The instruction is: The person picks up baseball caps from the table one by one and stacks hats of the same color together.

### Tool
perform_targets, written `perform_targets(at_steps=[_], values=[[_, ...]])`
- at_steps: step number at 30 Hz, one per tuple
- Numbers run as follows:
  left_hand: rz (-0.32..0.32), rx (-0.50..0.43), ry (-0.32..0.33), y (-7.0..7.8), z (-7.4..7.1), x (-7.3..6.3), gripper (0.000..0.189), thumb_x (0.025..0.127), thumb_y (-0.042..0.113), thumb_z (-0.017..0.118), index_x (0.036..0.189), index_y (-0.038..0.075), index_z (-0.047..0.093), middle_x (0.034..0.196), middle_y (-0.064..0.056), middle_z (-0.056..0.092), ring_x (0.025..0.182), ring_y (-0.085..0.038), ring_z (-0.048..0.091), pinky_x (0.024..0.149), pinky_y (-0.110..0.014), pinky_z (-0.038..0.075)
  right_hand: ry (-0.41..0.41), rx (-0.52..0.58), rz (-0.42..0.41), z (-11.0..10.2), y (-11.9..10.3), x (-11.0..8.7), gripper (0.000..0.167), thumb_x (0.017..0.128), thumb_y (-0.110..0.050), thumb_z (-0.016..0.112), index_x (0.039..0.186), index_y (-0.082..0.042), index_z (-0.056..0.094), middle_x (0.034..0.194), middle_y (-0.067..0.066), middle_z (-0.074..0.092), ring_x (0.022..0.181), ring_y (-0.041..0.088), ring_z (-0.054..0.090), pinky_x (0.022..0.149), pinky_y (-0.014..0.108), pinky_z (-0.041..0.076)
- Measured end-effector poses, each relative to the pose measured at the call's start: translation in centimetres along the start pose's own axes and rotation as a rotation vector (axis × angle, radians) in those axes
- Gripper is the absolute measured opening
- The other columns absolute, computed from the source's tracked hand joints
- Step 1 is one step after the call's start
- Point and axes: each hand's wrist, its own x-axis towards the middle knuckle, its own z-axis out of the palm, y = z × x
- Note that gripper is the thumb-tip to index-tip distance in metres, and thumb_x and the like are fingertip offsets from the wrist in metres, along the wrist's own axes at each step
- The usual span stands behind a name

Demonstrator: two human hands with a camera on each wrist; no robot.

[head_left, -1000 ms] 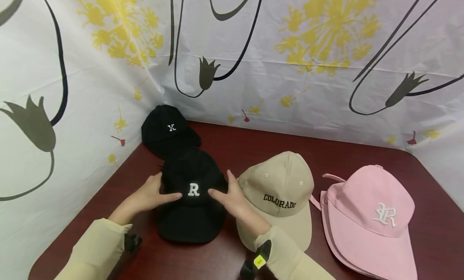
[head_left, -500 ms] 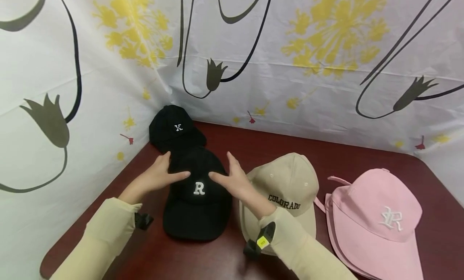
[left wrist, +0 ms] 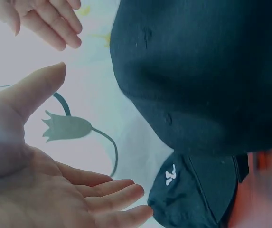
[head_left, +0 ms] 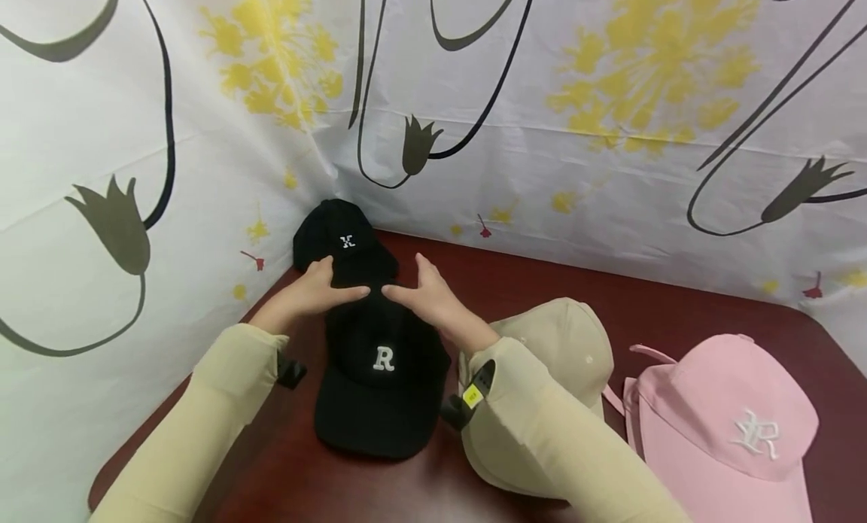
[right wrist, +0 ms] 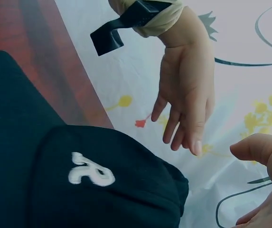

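A black cap with a white R (head_left: 379, 402) lies on the dark red table, its brim toward me. My left hand (head_left: 305, 293) is over the cap's back left part, fingers spread and nothing held. Opposite it, my right hand (head_left: 433, 301) is likewise spread, thumb toward the left thumb. In the left wrist view, both the left hand (left wrist: 55, 190) and the black R cap (left wrist: 197, 80) appear with space between them. The right wrist view shows the right hand (right wrist: 268, 161) apart from the cap (right wrist: 112, 175). Behind stands another black cap (head_left: 339, 237) with a small white mark.
Right of the R cap is a beige cap (head_left: 576, 342), partly covered by my right forearm. Farther right lie stacked pink caps (head_left: 731, 402) with a white monogram and a strap. A white patterned cloth (head_left: 515, 177) walls the table (head_left: 284, 463) at the back and sides.
Both hands have come up off the R cap's front and moved away from me toward its back. The view has shifted, so the caps sit slightly farther right. The R cap stays on the table.
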Motion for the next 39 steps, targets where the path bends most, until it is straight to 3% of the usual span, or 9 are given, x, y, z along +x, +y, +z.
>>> perform_targets(at_steps=[4,9,16,21,24,29,33,39], values=[[-0.044,-0.019,-0.019,0.1,-0.2,1.0,0.098,0.088,0.044,0.055,0.14,-0.011,-0.007,0.146,-0.031,-0.007,0.133,-0.041,0.008,0.103,-0.05,0.021,0.0,-0.023,0.024,-0.5,-0.5,1.5,0.083,0.087,-0.033,0.061,0.147,-0.008,0.009,0.152,0.012,0.009,0.137,0.023,0.01,0.108,0.041,0.015],[-0.084,0.028,-0.039,-0.4,-0.3,1.9,0.098,0.088,0.047,0.052,0.14,-0.013,-0.005,0.147,-0.03,-0.005,0.135,-0.039,0.0,0.106,-0.049,0.011,-0.006,-0.004,0.079,-0.9,-0.8,3.5,0.083,0.088,-0.031,0.06,0.147,-0.005,0.007,0.151,0.012,0.01,0.137,0.024,0.013,0.107,0.039,0.018],[-0.14,0.062,-0.053,-1.8,-0.4,2.5,0.096,0.088,0.048,0.051,0.138,-0.017,0.001,0.144,-0.034,0.003,0.133,-0.043,0.007,0.105,-0.05,0.015,-0.052,0.02,0.185,-1.2,-0.5,5.9,0.081,0.088,-0.032,0.059,0.145,-0.001,0.011,0.149,0.014,0.015,0.133,0.028,0.021,0.104,0.042,0.025],[-0.178,0.069,-0.051,-2.5,-0.3,2.6,0.092,0.089,0.047,0.05,0.137,-0.019,0.008,0.142,-0.036,0.011,0.129,-0.045,0.019,0.103,-0.05,0.022,-0.097,0.025,0.251,-1.5,0.2,6.8,0.082,0.088,-0.032,0.059,0.146,-0.002,0.009,0.15,0.012,0.013,0.133,0.028,0.02,0.105,0.044,0.023],[-0.205,0.041,-0.053,-2.9,-0.1,2.6,0.09,0.09,0.046,0.049,0.138,-0.018,0.008,0.142,-0.035,0.012,0.129,-0.044,0.021,0.102,-0.05,0.024,-0.113,0.026,0.26,-1.6,0.7,7.2,0.083,0.088,-0.032,0.059,0.146,-0.002,0.007,0.15,0.012,0.011,0.134,0.027,0.018,0.105,0.042,0.022],[-0.227,-0.047,-0.066,-3.4,0.5,2.7,0.089,0.09,0.044,0.05,0.139,-0.016,0.004,0.145,-0.032,0.006,0.132,-0.042,0.012,0.105,-0.048,0.018,-0.125,-0.01,0.268,-1.9,1.8,8.1,0.086,0.086,-0.037,0.059,0.144,0.001,0.009,0.148,0.015,0.014,0.132,0.029,0.021,0.104,0.044,0.025],[-0.24,-0.133,-0.082,-3.7,0.9,2.7,0.088,0.091,0.039,0.051,0.14,-0.014,-0.001,0.147,-0.029,0.001,0.134,-0.04,0.006,0.106,-0.047,0.014,-0.144,0.012,0.273,-2.1,2.2,8.2,0.082,0.087,-0.033,0.059,0.144,0.001,0.011,0.147,0.014,0.017,0.131,0.027,0.022,0.105,0.043,0.023],[-0.273,-0.175,-0.085,-4.2,1.6,2.4,0.086,0.091,0.036,0.052,0.139,-0.015,0.002,0.146,-0.03,0.005,0.133,-0.041,0.011,0.106,-0.047,0.017,-0.19,0.052,0.295,-1.6,3.0,8.0,0.076,0.088,-0.029,0.059,0.143,0.001,0.015,0.144,0.014,0.021,0.129,0.028,0.024,0.105,0.044,0.023]])
